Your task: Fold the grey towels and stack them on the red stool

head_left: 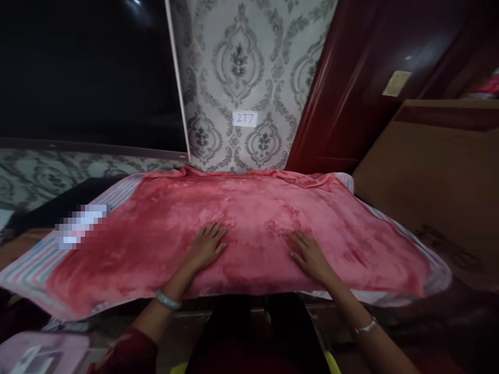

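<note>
A pink plush blanket [249,208] lies spread over a low surface in front of me, its far edge a little bunched. Beneath it a striped cloth [117,195] shows along the left side and at the right edge. My left hand [208,245] rests palm down on the blanket left of the middle, fingers stretched out. To the right, my right hand [310,255] also lies flat on the blanket with its fingers extended. Neither hand holds anything. What supports the cloth is mostly hidden.
A large dark television screen [89,72] is at the back left. Patterned wallpaper bears a paper label [245,118] reading 277. A big cardboard box [432,182] stands at the right, beside a dark red door [362,67]. A pink plastic item [74,345] sits low at the left.
</note>
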Demonstrator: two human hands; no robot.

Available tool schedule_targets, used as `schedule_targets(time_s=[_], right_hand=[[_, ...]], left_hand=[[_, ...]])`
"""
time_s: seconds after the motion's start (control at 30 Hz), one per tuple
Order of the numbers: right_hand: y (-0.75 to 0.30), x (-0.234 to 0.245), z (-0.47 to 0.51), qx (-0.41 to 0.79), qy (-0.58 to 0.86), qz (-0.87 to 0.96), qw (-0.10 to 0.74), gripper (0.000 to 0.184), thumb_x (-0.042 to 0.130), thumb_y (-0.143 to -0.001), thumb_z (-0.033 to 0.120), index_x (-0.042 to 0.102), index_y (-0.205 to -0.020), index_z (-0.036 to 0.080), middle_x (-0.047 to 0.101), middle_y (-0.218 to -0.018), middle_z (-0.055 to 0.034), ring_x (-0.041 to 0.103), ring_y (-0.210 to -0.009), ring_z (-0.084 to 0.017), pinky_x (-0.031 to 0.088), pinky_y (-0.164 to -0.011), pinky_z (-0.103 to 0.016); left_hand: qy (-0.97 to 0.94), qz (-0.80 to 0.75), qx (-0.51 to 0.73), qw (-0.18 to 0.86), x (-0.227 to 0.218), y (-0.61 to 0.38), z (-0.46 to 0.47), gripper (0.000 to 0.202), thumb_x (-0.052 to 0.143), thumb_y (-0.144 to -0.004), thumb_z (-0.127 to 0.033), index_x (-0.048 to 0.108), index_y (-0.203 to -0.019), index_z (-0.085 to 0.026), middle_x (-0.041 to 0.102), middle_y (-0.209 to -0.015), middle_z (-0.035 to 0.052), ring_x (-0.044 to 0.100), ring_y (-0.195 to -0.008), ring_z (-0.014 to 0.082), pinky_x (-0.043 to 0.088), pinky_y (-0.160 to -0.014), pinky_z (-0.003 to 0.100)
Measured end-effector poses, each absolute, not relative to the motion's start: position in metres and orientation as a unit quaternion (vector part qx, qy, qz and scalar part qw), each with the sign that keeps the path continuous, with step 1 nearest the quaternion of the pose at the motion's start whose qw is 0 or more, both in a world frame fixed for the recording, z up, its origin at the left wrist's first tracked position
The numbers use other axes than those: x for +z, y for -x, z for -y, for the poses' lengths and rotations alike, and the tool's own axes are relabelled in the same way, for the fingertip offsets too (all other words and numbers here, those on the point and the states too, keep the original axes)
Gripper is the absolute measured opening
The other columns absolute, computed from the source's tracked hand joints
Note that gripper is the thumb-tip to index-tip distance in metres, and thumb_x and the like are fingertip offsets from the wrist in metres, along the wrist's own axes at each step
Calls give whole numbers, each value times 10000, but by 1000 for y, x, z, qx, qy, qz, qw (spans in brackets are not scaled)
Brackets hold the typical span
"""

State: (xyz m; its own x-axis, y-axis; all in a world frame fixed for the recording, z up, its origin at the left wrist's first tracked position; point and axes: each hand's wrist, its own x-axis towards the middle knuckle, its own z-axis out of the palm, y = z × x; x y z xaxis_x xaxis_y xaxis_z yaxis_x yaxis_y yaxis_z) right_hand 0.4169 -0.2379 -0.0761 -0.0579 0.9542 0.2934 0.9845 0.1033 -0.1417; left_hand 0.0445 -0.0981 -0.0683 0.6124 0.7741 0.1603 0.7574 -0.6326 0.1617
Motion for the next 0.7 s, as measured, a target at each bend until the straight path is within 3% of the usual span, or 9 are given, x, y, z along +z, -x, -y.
schedule_targets(time_s=[0.2, 0.53, 0.7], right_hand=[[-423, -104, 222, -84, 743, 658, 83, 571, 291, -1028, 433, 471, -1531, 231, 417, -1601, -119, 388, -1464, -319, 351, -1141, -572], [-423, -108, 229, -93, 738, 662, 95, 628, 238, -1006, 458, 492, -1518, 199, 459, -1571, -128, 399, -1448, -340, 367, -1121, -577], [-425, -111, 229, -93, 734, 664, 109, 651, 222, -998, 463, 527, -1486, 159, 474, -1554, -152, 410, -1437, -351, 381, -1105, -583]], left_hand=[[-888, -436, 133, 59, -66, -41, 109, 549, 426, -1015, -445, 489, -1506, -208, 387, -1619, 138, 300, -1528, 305, 239, -1250, 564], [-799, -588, 122, 17, -63, 41, 139, 553, 429, -998, -455, 514, -1489, -215, 426, -1597, 139, 344, -1504, 334, 284, -1226, 579], [-786, -601, 145, -3, -56, 73, 156, 524, 433, -986, -422, 599, -1392, -135, 571, -1458, 188, 499, -1392, 327, 383, -1188, 506]])
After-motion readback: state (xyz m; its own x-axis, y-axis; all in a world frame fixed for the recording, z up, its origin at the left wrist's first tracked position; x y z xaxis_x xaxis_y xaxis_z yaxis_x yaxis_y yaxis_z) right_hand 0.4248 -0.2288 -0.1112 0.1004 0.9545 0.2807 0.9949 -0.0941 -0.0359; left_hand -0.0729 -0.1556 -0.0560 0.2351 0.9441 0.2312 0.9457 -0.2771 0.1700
